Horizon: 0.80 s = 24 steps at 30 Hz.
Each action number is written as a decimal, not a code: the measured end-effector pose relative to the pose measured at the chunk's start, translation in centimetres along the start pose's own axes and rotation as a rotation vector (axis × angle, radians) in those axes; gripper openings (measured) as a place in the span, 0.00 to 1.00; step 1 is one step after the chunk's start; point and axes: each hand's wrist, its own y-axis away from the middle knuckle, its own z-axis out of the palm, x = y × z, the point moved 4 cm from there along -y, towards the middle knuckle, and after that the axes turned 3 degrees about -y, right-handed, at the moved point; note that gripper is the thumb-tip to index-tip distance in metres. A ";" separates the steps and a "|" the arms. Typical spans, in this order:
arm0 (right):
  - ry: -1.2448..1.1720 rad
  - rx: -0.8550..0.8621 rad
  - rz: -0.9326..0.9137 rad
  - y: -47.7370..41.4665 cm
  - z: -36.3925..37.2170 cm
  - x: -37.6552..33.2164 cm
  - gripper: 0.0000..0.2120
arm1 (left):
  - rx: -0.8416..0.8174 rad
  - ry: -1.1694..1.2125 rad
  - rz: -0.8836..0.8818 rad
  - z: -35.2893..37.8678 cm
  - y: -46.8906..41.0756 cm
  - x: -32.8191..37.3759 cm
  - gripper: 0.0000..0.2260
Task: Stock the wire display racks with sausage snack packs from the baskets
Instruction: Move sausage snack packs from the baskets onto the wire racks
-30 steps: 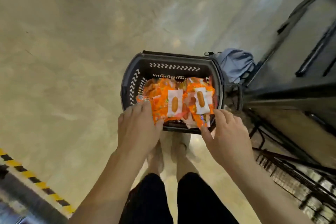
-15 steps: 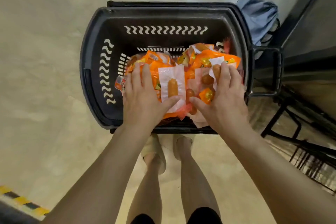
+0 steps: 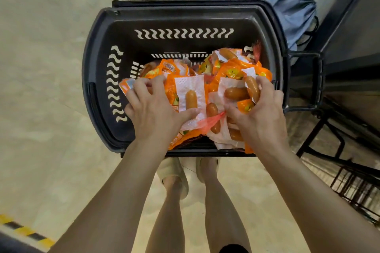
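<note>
Now, from the head view, both hands are down in the black basket on the floor. The orange packs lie in a heap on its near side. The left hand curls its fingers over some packs, and its thumb presses on a white one. The right hand curls tight round a bunch. To do this well, I think each hand should squeeze a neat bunch, not too many, and lift straight up so none slip. The rack sits low on the right, near the basket.
</note>
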 end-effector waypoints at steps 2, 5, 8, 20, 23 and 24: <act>-0.020 -0.004 -0.002 0.1 -0.1 -0.1 0.43 | 0.021 0.000 0.002 0.1 0.1 -0.1 0.45; -0.033 -0.001 -0.010 0.2 -0.2 -0.1 0.40 | 0.057 0.015 0.016 0.4 0.3 -0.4 0.43; -0.034 0.003 -0.021 0.3 -0.3 -0.1 0.38 | 0.111 -0.019 0.040 0.0 0.5 -0.6 0.41; 0.271 0.116 -0.141 -1.0 -0.3 -0.7 0.42 | -0.149 0.077 -0.042 -0.3 -0.9 -1.8 0.47; 0.196 0.018 -0.147 -1.8 0.1 -1.3 0.46 | -0.233 0.064 -0.048 -0.4 -2.0 -2.5 0.46; 0.174 -0.006 -0.146 -2.0 0.1 -1.5 0.49 | -0.253 0.081 -0.047 -0.4 -2.2 -2.7 0.45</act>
